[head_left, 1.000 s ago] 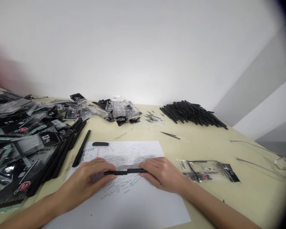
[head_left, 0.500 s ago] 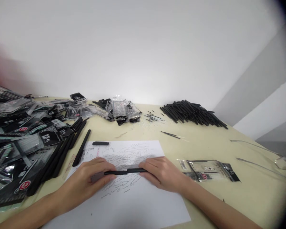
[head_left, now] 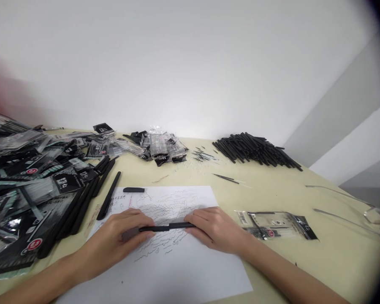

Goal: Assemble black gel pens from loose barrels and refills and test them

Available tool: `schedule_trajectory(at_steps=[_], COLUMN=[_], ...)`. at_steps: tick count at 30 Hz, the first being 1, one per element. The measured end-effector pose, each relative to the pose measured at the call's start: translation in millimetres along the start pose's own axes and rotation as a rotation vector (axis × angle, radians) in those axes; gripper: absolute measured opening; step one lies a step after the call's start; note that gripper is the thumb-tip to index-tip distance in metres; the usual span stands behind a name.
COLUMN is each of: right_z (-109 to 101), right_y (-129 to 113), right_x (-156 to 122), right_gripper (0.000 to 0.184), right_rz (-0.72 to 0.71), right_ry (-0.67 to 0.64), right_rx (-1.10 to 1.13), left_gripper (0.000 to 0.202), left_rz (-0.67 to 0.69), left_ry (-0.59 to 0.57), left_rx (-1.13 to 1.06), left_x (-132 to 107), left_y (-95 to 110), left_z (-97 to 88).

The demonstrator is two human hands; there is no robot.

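Between my two hands a black pen lies level above a scribbled white sheet of paper. My left hand pinches its left end between thumb and fingers. On the right end, my right hand grips in the same way. A step in thickness shows near the pen's middle, where two parts meet; both outer ends are hidden by my fingers. Just beyond my left hand, a black pen cap rests on the paper's far edge.
Piled refill packets cover the left side, with loose black pens beside them. More packets, thin refills and a heap of black pens lie at the back. A clear packet and glasses are at right.
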State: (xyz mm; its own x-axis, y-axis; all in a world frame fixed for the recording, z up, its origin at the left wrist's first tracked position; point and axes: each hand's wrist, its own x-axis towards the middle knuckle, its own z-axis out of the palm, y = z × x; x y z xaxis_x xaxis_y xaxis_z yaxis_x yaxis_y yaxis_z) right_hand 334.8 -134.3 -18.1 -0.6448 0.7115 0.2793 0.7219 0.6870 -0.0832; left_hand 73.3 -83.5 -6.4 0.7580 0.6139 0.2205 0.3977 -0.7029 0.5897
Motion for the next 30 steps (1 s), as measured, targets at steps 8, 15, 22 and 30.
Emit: schedule_trajectory(at_steps=[8, 15, 22, 30], right_z=[0.3, 2.0, 2.3, 1.4], right_y=[0.0, 0.0, 0.9, -1.1], right_x=[-1.4, -1.9, -4.8, -4.9], right_gripper=[0.027, 0.027, 0.025, 0.023], right_rz=[0.005, -0.024, -0.066, -0.085], right_ry=[-0.004, 0.036, 0.094, 0.164], right_rx=[0.003, -0.003, -0.019, -0.029], left_gripper=[0.016, 0.013, 0.014, 0.013], left_rz=[0.002, 0.021, 0.014, 0.021], left_ry=[0.005, 0.007, -0.009, -0.008], left_rx=[0.007, -0.014, -0.027, -0.052], left_x=[-0.8, -1.8, -1.4, -2.4], left_y=[-0.9, -3.1, -2.4, -2.3], left_z=[1.2, 2.4, 0.4, 1.1])
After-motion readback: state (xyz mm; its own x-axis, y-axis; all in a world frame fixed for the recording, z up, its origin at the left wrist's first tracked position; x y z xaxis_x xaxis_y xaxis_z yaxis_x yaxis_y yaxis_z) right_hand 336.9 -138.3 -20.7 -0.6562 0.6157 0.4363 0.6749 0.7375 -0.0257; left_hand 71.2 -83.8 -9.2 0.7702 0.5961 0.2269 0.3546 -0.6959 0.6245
